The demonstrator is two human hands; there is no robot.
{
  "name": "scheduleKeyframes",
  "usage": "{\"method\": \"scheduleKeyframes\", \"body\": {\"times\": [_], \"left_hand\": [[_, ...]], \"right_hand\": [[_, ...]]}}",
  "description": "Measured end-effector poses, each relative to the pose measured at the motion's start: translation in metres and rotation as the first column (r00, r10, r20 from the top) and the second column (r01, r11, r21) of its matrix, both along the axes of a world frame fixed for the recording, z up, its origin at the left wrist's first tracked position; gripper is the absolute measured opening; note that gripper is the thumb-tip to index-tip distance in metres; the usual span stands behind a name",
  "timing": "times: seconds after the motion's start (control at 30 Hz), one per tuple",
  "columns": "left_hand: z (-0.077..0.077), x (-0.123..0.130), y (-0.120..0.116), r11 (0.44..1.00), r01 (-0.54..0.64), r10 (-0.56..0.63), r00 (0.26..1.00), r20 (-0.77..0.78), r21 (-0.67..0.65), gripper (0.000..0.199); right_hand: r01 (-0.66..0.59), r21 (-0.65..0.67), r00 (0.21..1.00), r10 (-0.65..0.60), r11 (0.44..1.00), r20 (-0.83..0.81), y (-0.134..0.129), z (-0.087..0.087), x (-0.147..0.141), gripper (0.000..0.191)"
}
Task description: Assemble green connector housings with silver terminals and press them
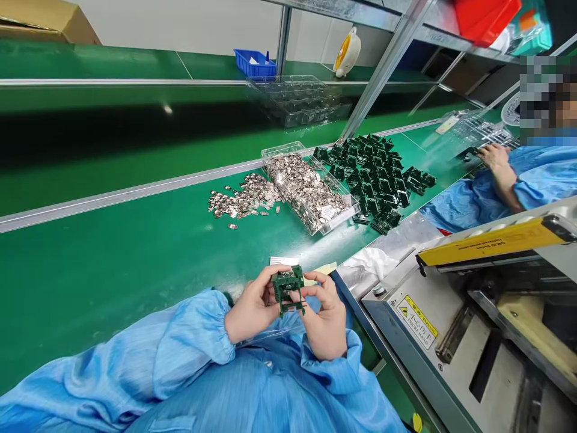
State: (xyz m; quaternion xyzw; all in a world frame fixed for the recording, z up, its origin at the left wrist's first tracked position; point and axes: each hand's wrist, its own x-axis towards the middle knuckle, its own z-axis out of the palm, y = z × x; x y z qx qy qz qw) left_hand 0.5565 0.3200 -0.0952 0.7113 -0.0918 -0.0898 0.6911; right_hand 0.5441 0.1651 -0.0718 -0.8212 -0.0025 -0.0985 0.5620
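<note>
Our left hand (pixel 253 310) and right hand (pixel 325 325) are working close together, both clamping a dark green moulded frame (pixel 287 287) between thumbs and fingers, and we are holding it up in front of our body, above the edge of the bench. Our fingers are hiding part of it, and we cannot tell whether any small piece is seated in it. Just beyond our hands, we are seeing a white slip of paper (pixel 283 261) lying on the green bench mat (pixel 108 282). Further ahead, a clear plastic tray (pixel 306 189) is brimming with small silver metal pieces, a loose heap of the same pieces (pixel 243 196) is spreading beside it, and a crowd of dark green frames (pixel 374 174) is lying on its other side. These are all well out from our hands, and nothing is standing between them and us. To our right, a metal machine (pixel 451 337) with a yellow bar (pixel 491 242) is crowding the bench edge. Beyond it, a co-worker's hand (pixel 493 157) is reaching over a clear tray (pixel 478 129).
</note>
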Motion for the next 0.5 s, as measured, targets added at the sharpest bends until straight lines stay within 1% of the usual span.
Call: {"method": "scheduleKeyframes", "body": {"times": [0.13, 0.23, 0.3, 0.37, 0.5], "left_hand": [[-0.0009, -0.003, 0.0034, 0.998, 0.059, -0.06, 0.998, 0.031, 0.031, 0.049], [-0.0014, -0.0047, 0.0053, 0.997, 0.047, -0.05, 0.998, 0.036, 0.066, 0.043], [-0.0018, -0.0057, 0.0054, 0.996, 0.023, -0.026, 0.999, 0.038, 0.087, 0.041], [-0.0021, -0.0067, 0.0044, 0.996, -0.006, 0.003, 0.999, 0.035, 0.092, 0.041], [-0.001, -0.0096, 0.0008, 0.996, -0.04, 0.038, 0.999, 0.03, 0.073, 0.041]], "right_hand": [[0.023, -0.031, 1.0, -0.023, 0.999, -0.003, 0.0015, -0.0012, -0.0009, 0.015], [0.013, -0.01, 1.0, -0.014, 1.0, -0.01, 0.0024, -0.0021, -0.0017, 0.016], [-0.003, 0.049, 0.999, 0.004, 0.999, -0.031, 0.0033, -0.003, -0.0028, 0.015], [-0.012, 0.145, 0.997, 0.023, 0.989, -0.078, 0.0041, -0.0035, -0.0042, 0.013], [0.014, 0.321, 0.99, 0.032, 0.947, -0.139, 0.0056, -0.0032, -0.005, 0.014]]}}
